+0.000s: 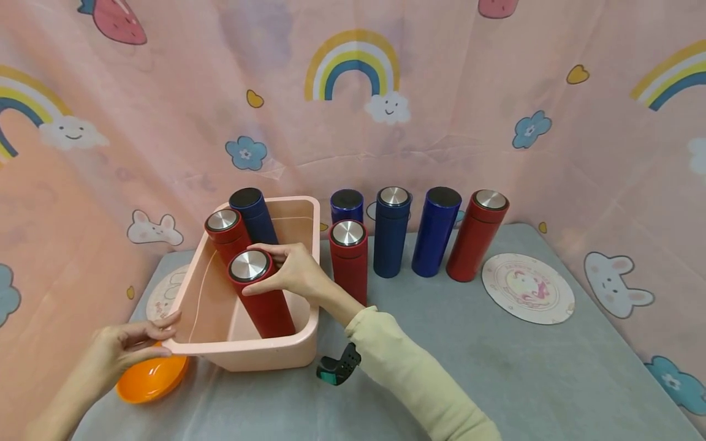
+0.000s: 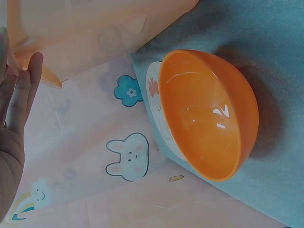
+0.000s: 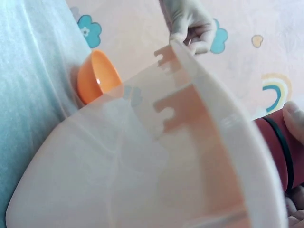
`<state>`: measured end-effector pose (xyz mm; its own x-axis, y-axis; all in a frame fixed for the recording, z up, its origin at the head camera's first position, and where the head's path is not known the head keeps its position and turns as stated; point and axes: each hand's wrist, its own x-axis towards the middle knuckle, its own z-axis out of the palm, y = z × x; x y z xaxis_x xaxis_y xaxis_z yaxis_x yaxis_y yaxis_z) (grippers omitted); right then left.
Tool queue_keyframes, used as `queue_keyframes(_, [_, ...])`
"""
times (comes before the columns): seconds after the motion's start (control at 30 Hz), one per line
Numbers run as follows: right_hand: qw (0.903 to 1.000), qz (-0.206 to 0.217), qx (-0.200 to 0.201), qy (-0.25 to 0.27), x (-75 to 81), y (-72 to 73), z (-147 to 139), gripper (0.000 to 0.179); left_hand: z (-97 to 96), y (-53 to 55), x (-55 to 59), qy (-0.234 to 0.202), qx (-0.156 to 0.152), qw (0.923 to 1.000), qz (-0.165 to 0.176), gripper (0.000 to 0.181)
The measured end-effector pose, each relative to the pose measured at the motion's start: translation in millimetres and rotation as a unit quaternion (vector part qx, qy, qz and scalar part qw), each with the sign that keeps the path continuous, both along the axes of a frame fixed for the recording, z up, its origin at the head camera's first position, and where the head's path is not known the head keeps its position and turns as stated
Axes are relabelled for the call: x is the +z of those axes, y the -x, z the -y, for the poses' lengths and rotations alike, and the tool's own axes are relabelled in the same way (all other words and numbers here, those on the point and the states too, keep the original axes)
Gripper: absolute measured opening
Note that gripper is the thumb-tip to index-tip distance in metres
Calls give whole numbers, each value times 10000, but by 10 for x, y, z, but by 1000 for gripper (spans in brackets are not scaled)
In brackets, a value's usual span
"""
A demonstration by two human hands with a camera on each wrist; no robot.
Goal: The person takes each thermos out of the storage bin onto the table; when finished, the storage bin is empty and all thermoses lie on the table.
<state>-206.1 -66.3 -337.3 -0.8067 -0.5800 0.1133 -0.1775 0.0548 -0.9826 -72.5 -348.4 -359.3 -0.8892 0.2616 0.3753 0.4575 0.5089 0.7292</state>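
Inside a pale pink plastic bin [image 1: 265,356], my right hand [image 1: 298,274] grips a red thermos bottle [image 1: 269,312] near its silver lid, with the bottle tilted. In the right wrist view that red bottle [image 3: 275,142] shows past the bin's rim [image 3: 228,118]. My left hand [image 1: 118,346] pinches the near left corner of the rim, thumb below and fingers above. Behind the held bottle, another red bottle [image 1: 225,236] and a dark blue bottle [image 1: 255,214] stand in the bin. Whether the held bottle touches the bin floor I cannot tell.
Right of the bin stand a red bottle [image 1: 350,263], several blue bottles [image 1: 391,239] and another red bottle [image 1: 477,239]. A round mat [image 1: 528,288] lies at right. An orange bowl [image 1: 151,381] sits beside the bin; a black wrist strap [image 1: 347,361] is near my right sleeve.
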Motion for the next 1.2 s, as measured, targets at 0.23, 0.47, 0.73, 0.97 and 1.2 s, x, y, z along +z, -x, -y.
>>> queue_keyframes(0.23, [9994, 162, 84, 285, 60, -38, -102, 64, -16, -6, -1, 106, 47, 9999, -80, 30])
queue_keyframes(0.47, [9990, 341, -15, 290, 146, -74, -207, 66, -8, 4, -23, -60, 35, 9999, -108, 31])
queue_keyframes(0.73, [9981, 483, 13, 378, 266, -142, -233, 65, 21, -17, -30, -15, 23, 10000, -66, 33])
queue_keyframes(0.97, [9976, 621, 57, 307, 378, -187, -272, 65, 9, -19, -29, 103, -9, 9998, -153, 34])
queue_keyframes(1.2, [9985, 525, -58, 160, 476, -170, -312, 65, 11, -9, -33, 181, 8, 9997, -160, 32])
